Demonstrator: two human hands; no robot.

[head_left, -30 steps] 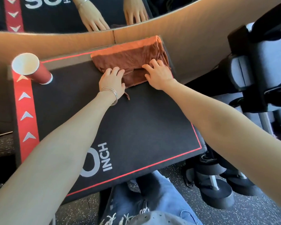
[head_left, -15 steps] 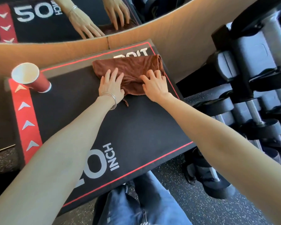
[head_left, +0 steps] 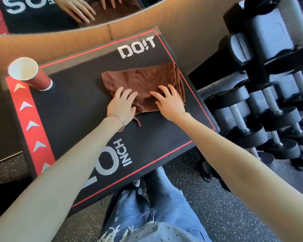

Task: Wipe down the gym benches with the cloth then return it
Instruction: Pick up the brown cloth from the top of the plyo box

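A folded brown cloth point(head_left: 142, 81) lies flat on the black top of a padded box point(head_left: 73, 109) with red trim and white lettering. My left hand point(head_left: 122, 106) presses its spread fingers on the cloth's near left edge. On the near right part of the cloth rests my right hand point(head_left: 170, 102), its fingers spread and slightly bent. Both hands lie on top of the cloth rather than gripping it. A thin loop of the cloth sticks out toward me between my wrists.
A red paper cup point(head_left: 31, 74) stands upright on the box's far left corner. A dumbbell rack point(head_left: 262, 105) fills the right side, close to the box. A mirror above a wooden ledge point(head_left: 182, 20) runs along the far edge. My jeans-clad legs point(head_left: 154, 212) are below.
Both hands have drawn the cloth toward me from the far edge, uncovering the white logo. The view has tilted so more of the box's far end shows.
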